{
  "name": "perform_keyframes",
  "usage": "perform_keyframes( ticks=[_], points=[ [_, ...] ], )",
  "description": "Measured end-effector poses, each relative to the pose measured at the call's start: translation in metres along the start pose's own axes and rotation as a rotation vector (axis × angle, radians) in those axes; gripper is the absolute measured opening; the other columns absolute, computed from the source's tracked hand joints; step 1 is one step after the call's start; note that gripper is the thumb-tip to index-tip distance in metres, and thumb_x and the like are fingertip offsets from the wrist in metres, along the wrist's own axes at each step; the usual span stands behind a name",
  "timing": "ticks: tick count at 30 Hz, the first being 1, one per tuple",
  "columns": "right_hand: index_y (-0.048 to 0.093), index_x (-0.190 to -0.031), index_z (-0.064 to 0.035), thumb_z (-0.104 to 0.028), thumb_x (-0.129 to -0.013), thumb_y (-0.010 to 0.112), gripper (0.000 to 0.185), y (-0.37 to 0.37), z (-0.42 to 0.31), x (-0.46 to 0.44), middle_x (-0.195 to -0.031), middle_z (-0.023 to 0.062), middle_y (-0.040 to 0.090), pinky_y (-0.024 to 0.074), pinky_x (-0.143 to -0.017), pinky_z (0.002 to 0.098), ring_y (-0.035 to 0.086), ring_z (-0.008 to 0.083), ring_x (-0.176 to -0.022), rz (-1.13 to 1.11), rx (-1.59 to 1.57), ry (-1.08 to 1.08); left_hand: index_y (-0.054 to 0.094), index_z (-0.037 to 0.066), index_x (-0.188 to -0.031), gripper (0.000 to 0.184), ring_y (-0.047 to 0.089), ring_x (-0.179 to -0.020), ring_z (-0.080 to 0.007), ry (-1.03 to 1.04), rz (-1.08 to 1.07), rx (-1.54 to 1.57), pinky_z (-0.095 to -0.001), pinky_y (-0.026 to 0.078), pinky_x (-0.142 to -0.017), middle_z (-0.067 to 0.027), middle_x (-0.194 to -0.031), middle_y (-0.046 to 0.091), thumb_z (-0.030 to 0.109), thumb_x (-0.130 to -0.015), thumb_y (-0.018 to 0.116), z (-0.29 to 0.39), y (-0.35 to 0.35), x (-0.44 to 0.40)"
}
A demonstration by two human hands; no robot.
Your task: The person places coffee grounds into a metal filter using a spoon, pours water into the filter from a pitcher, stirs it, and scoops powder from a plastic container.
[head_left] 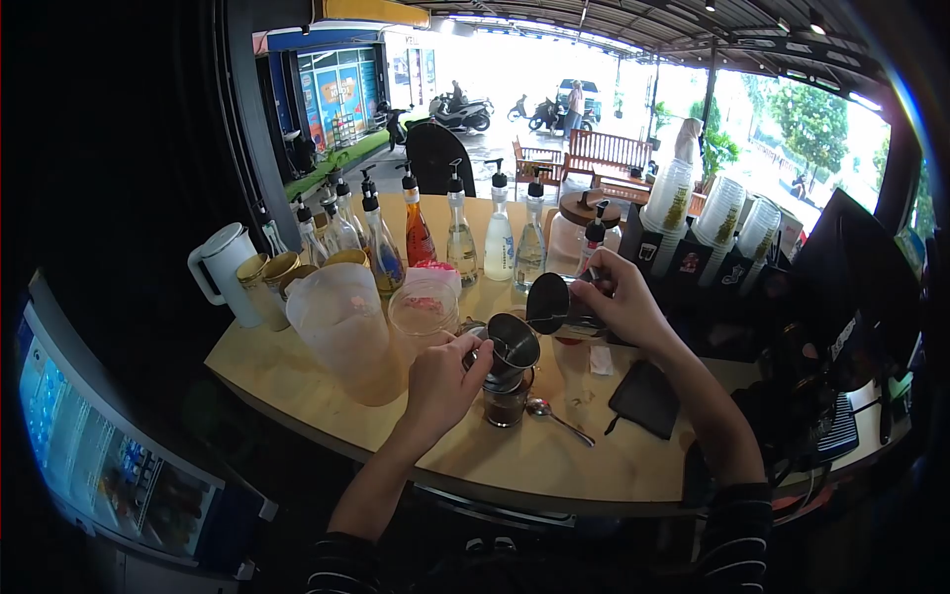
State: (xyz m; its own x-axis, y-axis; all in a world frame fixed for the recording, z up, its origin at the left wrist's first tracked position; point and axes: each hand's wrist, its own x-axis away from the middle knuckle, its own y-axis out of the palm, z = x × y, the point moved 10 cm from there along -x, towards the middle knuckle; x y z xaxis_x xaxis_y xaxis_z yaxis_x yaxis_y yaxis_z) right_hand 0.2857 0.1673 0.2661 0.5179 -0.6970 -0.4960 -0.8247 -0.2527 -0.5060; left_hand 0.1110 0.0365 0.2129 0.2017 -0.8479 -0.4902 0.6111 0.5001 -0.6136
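Observation:
My left hand (450, 381) is closed at the side of a dark metal cup (513, 345), its fingers pinched by the rim. That cup sits over, or just above, a small glass (505, 404) with dark contents. In my right hand (621, 302) is a metal pitcher (547, 303), tilted left with its mouth close to the cup. Whether liquid runs between them I cannot tell. A spoon (560, 421) lies right of the glass, and a black pouch (644, 398) is farther right.
Pump bottles (457, 238) line the back of the wooden counter (475, 463). At left stand a large plastic jug (341, 317), a clear tub (424, 309) and a white pitcher (228, 272). Stacked plastic cups (673, 203) and a lidded jar (584, 223) are behind at right.

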Motion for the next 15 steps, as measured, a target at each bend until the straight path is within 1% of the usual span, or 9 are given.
perform_keyframes(
  ticks=[1, 3, 5, 6, 9, 11, 12, 14, 15],
  points=[
    [0.049, -0.086, 0.0019, -0.013, -0.083, 0.068, 0.025, 0.0, -0.003, -0.001, -0.062, 0.0013, 0.042, 0.0339, -0.053, 0.0261, 0.036, 0.0067, -0.059, -0.003, 0.023, -0.013, 0.065, 0.0, -0.08, 0.029, 0.06, -0.07, -0.0276, 0.001, -0.001, 0.0, -0.0383, 0.046, -0.064, -0.0142, -0.065, 0.062, 0.026, -0.09, 0.056, -0.002, 0.002, 0.0],
    [0.049, -0.086, 0.0022, -0.014, -0.083, 0.068, 0.025, 0.001, -0.008, -0.001, -0.061, 0.002, 0.043, 0.0342, -0.053, 0.0265, 0.037, 0.0072, -0.058, -0.007, 0.046, -0.026, 0.067, 0.003, -0.084, 0.032, 0.059, -0.062, -0.0272, 0.058, 0.044, 0.006, -0.0398, 0.044, -0.056, -0.0119, -0.056, 0.055, 0.032, -0.091, 0.055, -0.002, 0.0, 0.001],
    [0.048, -0.086, -0.0021, -0.01, -0.084, 0.067, 0.02, 0.004, -0.01, 0.0, -0.067, -0.0052, 0.038, 0.0304, -0.053, 0.0219, 0.032, 0.0024, -0.063, -0.035, 0.04, 0.009, 0.067, 0.003, -0.084, 0.032, 0.059, -0.062, -0.0272, 0.052, 0.044, 0.008, -0.0399, 0.044, -0.057, -0.0119, -0.056, 0.055, 0.032, -0.091, 0.055, -0.003, 0.001, 0.001],
    [0.048, -0.086, -0.0021, -0.01, -0.084, 0.067, 0.02, 0.004, -0.013, 0.0, -0.067, -0.0052, 0.038, 0.0304, -0.053, 0.0219, 0.032, 0.0024, -0.063, -0.035, 0.04, 0.009, 0.067, 0.003, -0.084, 0.032, 0.059, -0.061, -0.0271, 0.045, 0.044, 0.01, -0.04, 0.044, -0.057, -0.0119, -0.056, 0.054, 0.032, -0.091, 0.055, -0.004, 0.001, 0.001],
    [0.048, -0.086, -0.0017, -0.011, -0.084, 0.067, 0.021, 0.005, -0.016, -0.002, -0.066, -0.0045, 0.038, 0.0304, -0.053, 0.0225, 0.032, 0.0026, -0.062, -0.044, 0.049, 0.02, 0.067, 0.003, -0.084, 0.032, 0.059, -0.061, -0.0272, 0.04, 0.042, 0.006, -0.04, 0.044, -0.057, -0.0123, -0.058, 0.055, 0.032, -0.091, 0.055, -0.004, 0.002, 0.002],
    [0.049, -0.087, 0.0026, -0.013, -0.084, 0.067, 0.024, 0.006, -0.022, -0.003, -0.062, 0.0023, 0.047, 0.0371, -0.052, 0.026, 0.041, 0.0048, -0.058, -0.034, 0.072, -0.037, 0.067, 0.003, -0.084, 0.032, 0.059, -0.062, -0.0272, 0.039, 0.041, 0.011, -0.0401, 0.044, -0.057, -0.0124, -0.058, 0.055, 0.032, -0.091, 0.055, -0.004, 0.002, 0.002],
    [0.049, -0.087, 0.0026, -0.013, -0.084, 0.067, 0.024, 0.006, -0.024, -0.003, -0.062, 0.0023, 0.047, 0.0371, -0.052, 0.026, 0.041, 0.0048, -0.058, -0.034, 0.072, -0.037, 0.067, 0.003, -0.084, 0.031, 0.059, -0.062, -0.0273, 0.038, 0.04, 0.016, -0.0401, 0.044, -0.057, -0.0125, -0.059, 0.056, 0.031, -0.091, 0.055, -0.004, 0.003, 0.002],
    [0.048, -0.087, -0.0004, -0.012, -0.084, 0.067, 0.022, 0.01, -0.024, -0.002, -0.065, -0.0041, 0.038, 0.0313, -0.052, 0.0233, 0.034, 0.0026, -0.06, -0.056, 0.008, 0.01, 0.067, 0.003, -0.084, 0.031, 0.059, -0.062, -0.0273, 0.042, 0.041, 0.009, -0.0401, 0.044, -0.057, -0.0125, -0.06, 0.056, 0.031, -0.091, 0.055, -0.002, 0.002, 0.002],
    [0.048, -0.087, -0.0004, -0.012, -0.084, 0.067, 0.022, 0.01, -0.024, -0.003, -0.065, -0.0041, 0.038, 0.0313, -0.052, 0.0233, 0.034, 0.0026, -0.06, -0.056, 0.008, 0.01, 0.067, 0.003, -0.084, 0.031, 0.059, -0.062, -0.0273, 0.047, 0.042, 0.001, -0.04, 0.044, -0.057, -0.0124, -0.061, 0.056, 0.031, -0.091, 0.055, -0.001, 0.002, 0.002]
  ],
)
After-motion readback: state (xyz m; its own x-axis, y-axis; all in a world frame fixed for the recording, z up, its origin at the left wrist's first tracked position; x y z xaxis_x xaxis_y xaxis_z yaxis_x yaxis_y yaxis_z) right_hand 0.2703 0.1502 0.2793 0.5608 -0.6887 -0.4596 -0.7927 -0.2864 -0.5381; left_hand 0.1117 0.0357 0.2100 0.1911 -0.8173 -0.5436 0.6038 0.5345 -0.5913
